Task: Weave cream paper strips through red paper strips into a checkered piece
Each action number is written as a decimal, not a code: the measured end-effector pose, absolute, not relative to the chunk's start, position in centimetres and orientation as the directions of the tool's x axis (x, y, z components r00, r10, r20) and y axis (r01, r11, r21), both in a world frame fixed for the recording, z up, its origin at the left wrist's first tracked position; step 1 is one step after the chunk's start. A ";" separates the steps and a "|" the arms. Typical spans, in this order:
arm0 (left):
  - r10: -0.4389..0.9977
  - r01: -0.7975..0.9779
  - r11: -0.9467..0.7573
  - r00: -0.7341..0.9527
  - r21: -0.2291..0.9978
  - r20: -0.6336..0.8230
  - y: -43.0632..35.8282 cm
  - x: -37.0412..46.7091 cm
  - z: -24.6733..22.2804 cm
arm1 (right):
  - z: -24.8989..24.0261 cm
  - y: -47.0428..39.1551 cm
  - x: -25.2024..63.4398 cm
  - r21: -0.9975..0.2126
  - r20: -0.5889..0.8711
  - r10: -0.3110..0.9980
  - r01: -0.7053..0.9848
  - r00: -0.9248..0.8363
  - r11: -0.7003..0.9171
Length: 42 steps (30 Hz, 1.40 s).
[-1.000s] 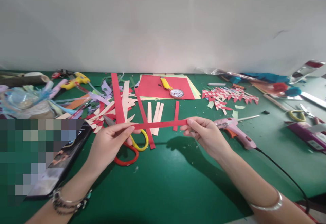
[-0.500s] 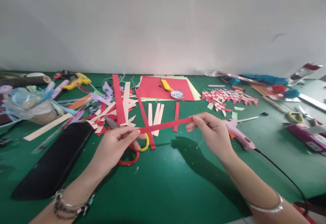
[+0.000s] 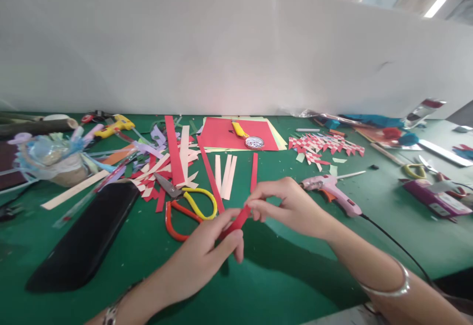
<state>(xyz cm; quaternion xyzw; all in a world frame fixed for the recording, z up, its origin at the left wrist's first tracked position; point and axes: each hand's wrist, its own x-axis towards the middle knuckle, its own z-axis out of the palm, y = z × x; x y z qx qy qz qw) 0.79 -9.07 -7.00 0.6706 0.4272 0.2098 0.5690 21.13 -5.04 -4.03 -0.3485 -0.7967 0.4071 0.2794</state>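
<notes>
Hands [image 3: 291, 206] closer together, green table [image 3: 258, 295] below, wall [image 3: 207, 49] behind

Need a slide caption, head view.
Left hand and right hand hold a red paper strip above a green table, scissors nearby.

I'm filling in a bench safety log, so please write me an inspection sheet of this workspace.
Surface: green tabletop, shadow across its near part.
Work materials: red paper strip held up; scissors lie near the left hand.
Clutter: paper scraps at left; checkered paper pieces at right; black elongated object at near left.
Hands: left and right hand both grip the strip.
Cables: black cord runs from the pink glue gun toward the near right.
Surroundings: pale wall behind; other people: nothing seen.
</notes>
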 end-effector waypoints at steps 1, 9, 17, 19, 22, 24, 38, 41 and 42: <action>0.794 0.248 0.118 0.558 0.962 -0.241 -9.2 1.1 -7.1 | -3.7 -4.7 21.0 -0.822 0.170 0.784 0.352 -0.597 0.447; 0.748 -0.039 0.453 0.560 0.891 -0.356 -8.3 0.8 -7.7 | -3.2 0.4 21.8 -0.733 0.070 0.808 0.519 -0.585 0.439; 0.852 -0.064 0.396 0.398 0.916 -0.340 -7.6 0.7 -7.8 | -4.8 0.1 19.5 -0.968 -0.072 0.737 0.225 -0.672 0.110; 0.865 -0.051 0.375 0.379 0.926 -0.330 -7.7 0.7 -8.0 | -5.1 0.0 18.8 -0.977 -0.046 0.747 0.187 -0.663 0.106; 0.898 0.012 0.308 0.327 0.951 -0.295 -7.6 0.7 -8.2 | -5.1 0.4 18.4 -0.974 -0.044 0.773 0.198 -0.633 0.107; 0.894 0.017 0.319 0.327 0.948 -0.307 -7.5 0.6 -8.2 | -5.0 0.9 18.5 -0.966 -0.040 0.778 0.223 -0.627 0.130; 0.569 0.234 0.223 0.757 0.946 -0.321 -8.3 -0.4 -7.5 | -5.3 7.7 21.8 -0.589 -0.072 0.677 0.579 -0.733 0.564; 0.713 0.375 -0.108 0.675 0.921 -0.191 -8.3 -0.4 -7.4 | -6.4 9.6 21.5 -0.424 -0.061 0.671 0.627 -0.739 0.653; 0.756 0.439 -0.241 0.644 0.866 -0.115 -8.2 -0.5 -7.5 | -6.8 10.1 21.2 -0.403 -0.045 0.675 0.632 -0.736 0.662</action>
